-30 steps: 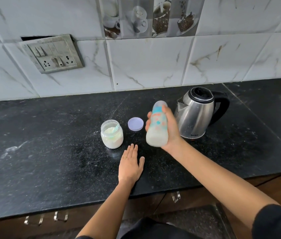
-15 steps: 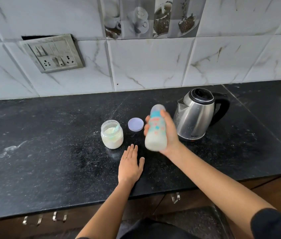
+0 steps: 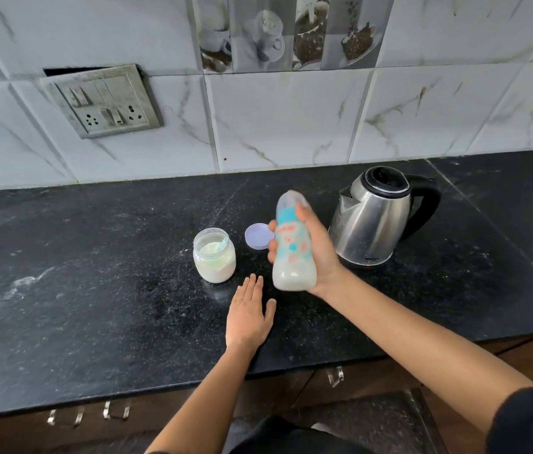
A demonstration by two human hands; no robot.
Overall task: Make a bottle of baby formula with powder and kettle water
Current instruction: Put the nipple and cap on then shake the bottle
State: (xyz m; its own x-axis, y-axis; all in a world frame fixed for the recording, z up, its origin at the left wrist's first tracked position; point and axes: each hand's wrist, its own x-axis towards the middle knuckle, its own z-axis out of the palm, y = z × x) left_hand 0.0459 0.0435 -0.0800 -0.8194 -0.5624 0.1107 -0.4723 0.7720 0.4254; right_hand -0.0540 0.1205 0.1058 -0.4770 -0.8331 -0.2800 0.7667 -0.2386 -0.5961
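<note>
head view, looking down, near countertop (image 3: 95,290)

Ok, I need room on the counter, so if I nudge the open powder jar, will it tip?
Likely slides rather than tips: the powder jar looks squat and wide-based. It seems over half full, so probably bottom-heavy. Its lid lies off beside it, so a sharp knock could spill powder.

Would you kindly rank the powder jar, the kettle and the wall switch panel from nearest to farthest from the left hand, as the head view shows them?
1. Powder jar, just ahead and slightly left of the flat left hand.
2. Kettle, farther back on the right.
3. Switch panel, up on the wall, back left.
</note>
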